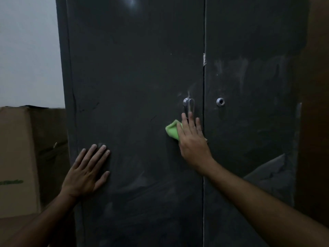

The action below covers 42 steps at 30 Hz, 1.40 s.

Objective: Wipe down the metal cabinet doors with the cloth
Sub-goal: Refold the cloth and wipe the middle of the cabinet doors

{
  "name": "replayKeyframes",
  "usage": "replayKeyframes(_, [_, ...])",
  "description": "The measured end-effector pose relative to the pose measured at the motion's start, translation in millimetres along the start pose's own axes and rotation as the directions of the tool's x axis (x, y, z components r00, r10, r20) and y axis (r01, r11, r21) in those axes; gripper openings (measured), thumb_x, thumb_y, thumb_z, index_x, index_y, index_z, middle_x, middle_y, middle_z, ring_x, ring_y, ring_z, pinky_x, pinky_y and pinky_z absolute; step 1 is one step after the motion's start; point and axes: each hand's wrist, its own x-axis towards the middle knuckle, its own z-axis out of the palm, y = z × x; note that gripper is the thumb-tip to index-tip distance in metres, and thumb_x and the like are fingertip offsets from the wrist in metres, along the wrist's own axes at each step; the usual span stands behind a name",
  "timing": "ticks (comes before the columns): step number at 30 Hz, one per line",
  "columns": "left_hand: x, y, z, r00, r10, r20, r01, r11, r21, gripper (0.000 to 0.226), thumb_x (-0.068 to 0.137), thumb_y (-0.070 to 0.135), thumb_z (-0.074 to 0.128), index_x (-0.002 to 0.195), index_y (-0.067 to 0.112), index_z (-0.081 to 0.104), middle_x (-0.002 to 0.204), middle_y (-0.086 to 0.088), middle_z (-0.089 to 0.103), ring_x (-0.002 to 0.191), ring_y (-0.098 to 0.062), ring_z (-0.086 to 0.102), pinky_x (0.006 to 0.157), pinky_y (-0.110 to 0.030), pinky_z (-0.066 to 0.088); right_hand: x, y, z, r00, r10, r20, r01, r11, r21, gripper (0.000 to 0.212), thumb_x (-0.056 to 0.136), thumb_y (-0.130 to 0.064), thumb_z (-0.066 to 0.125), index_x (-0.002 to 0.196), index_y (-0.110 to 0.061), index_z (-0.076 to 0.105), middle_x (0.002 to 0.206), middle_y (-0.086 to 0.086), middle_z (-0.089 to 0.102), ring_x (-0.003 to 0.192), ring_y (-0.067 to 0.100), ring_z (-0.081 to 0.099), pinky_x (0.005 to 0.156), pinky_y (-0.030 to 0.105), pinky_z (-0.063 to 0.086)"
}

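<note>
A tall dark grey metal cabinet fills the view, with a left door (135, 72) and a right door (252, 82) meeting at a vertical seam. A chrome handle (189, 105) sits on the left door near the seam. Just below it my right hand (192, 139) presses a green cloth (172, 130) flat against the left door with straight fingers. My left hand (87, 170) lies flat with spread fingers on the lower left part of the same door. Pale dusty smears show on both doors.
A round keyhole (220, 101) sits on the right door beside the seam. Brown cardboard boxes (19, 157) stand against the cabinet's left side under a white wall (26, 50). A brown surface (315, 122) borders the cabinet on the right.
</note>
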Motion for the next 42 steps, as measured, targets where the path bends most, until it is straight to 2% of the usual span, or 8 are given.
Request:
replayKeyframes(6, [-1, 0, 2, 1.000, 0.003, -0.014, -0.003, 1.000, -0.005, 0.081, 0.097, 0.051, 0.045, 0.164, 0.011, 0.023, 0.172, -0.012, 0.023, 0.160, -0.031, 0.018, 0.126, -0.056, 0.023, 63, -33, -1, 0.989, 0.123, -0.082, -0.113, 0.986, 0.123, 0.060, 0.105, -0.021, 0.039, 0.156, 0.006, 0.024, 0.161, 0.039, 0.011, 0.153, 0.052, 0.006, 0.126, 0.057, 0.010])
replayKeyframes(12, [1, -1, 3, 0.999, 0.016, -0.036, -0.016, 1.000, -0.011, 0.080, 0.097, 0.051, 0.045, 0.163, 0.009, 0.026, 0.173, -0.011, 0.020, 0.159, -0.032, 0.018, 0.128, -0.053, 0.018, -99, -32, 70, 0.984, -0.177, 0.003, 0.173, 0.964, 0.202, 0.077, 0.097, -0.022, 0.057, 0.161, -0.003, 0.017, 0.165, 0.031, 0.009, 0.154, 0.047, 0.008, 0.121, 0.060, 0.025])
replayKeyframes(16, [-1, -2, 4, 1.000, 0.016, -0.022, -0.016, 1.000, -0.004, 0.080, 0.098, 0.051, 0.045, 0.163, 0.009, 0.027, 0.172, -0.013, 0.023, 0.159, -0.033, 0.019, 0.129, -0.053, 0.017, -108, 18, 75, 0.992, 0.122, 0.015, -0.122, 0.992, 0.013, 0.088, 0.096, -0.026, 0.056, 0.160, 0.003, 0.002, 0.165, 0.033, 0.003, 0.154, 0.047, 0.010, 0.124, 0.059, 0.019])
replayKeyframes(20, [-1, -2, 4, 1.000, 0.011, -0.020, -0.011, 1.000, -0.010, 0.080, 0.098, 0.051, 0.044, 0.163, 0.008, 0.027, 0.171, -0.014, 0.024, 0.159, -0.033, 0.018, 0.129, -0.054, 0.017, -57, -8, 59, 0.921, 0.388, 0.008, -0.382, 0.901, 0.204, 0.073, 0.104, -0.028, 0.049, 0.157, 0.010, 0.015, 0.163, 0.037, 0.009, 0.154, 0.049, 0.008, 0.125, 0.059, 0.016])
replayKeyframes(25, [0, -1, 3, 0.999, 0.010, -0.030, -0.010, 1.000, -0.004, 0.078, 0.097, 0.050, 0.046, 0.160, 0.006, 0.033, 0.171, -0.013, 0.025, 0.160, -0.032, 0.018, 0.129, -0.053, 0.017, -78, -86, 61, 0.999, 0.016, 0.039, -0.026, 0.962, 0.272, 0.074, 0.100, -0.028, 0.049, 0.159, 0.003, 0.018, 0.165, 0.034, 0.002, 0.154, 0.050, 0.003, 0.120, 0.060, 0.027])
replayKeyframes(29, [1, 2, 2, 0.999, 0.005, -0.039, -0.005, 1.000, 0.012, 0.077, 0.097, 0.049, 0.047, 0.159, 0.006, 0.035, 0.170, -0.014, 0.028, 0.160, -0.031, 0.018, 0.128, -0.053, 0.018, 16, -76, 33, 0.990, -0.123, -0.067, 0.133, 0.975, 0.176, 0.072, 0.095, -0.018, 0.050, 0.159, 0.000, 0.021, 0.166, 0.031, 0.005, 0.155, 0.047, 0.003, 0.126, 0.058, 0.011])
replayKeyframes(35, [2, 2, -1, 0.999, 0.004, -0.047, -0.005, 1.000, -0.018, 0.081, 0.097, 0.050, 0.046, 0.164, 0.012, 0.023, 0.163, -0.018, 0.038, 0.155, -0.035, 0.027, 0.126, -0.054, 0.021, 131, 3, -37, 0.977, 0.136, -0.167, -0.121, 0.988, 0.099, 0.054, 0.087, -0.020, 0.060, 0.141, -0.025, 0.056, 0.127, 0.015, 0.053, 0.104, 0.037, 0.054, 0.084, 0.046, 0.043])
replayKeyframes(42, [2, 2, -2, 0.999, -0.001, -0.037, 0.000, 1.000, -0.021, 0.081, 0.095, 0.050, 0.048, 0.163, 0.010, 0.026, 0.163, -0.018, 0.039, 0.157, -0.033, 0.024, 0.129, -0.051, 0.017, 163, 60, -56, 0.829, 0.559, -0.005, -0.476, 0.709, 0.520, 0.043, 0.086, -0.010, 0.060, 0.127, -0.023, 0.061, 0.122, 0.013, 0.055, 0.114, 0.035, 0.055, 0.093, 0.038, 0.047])
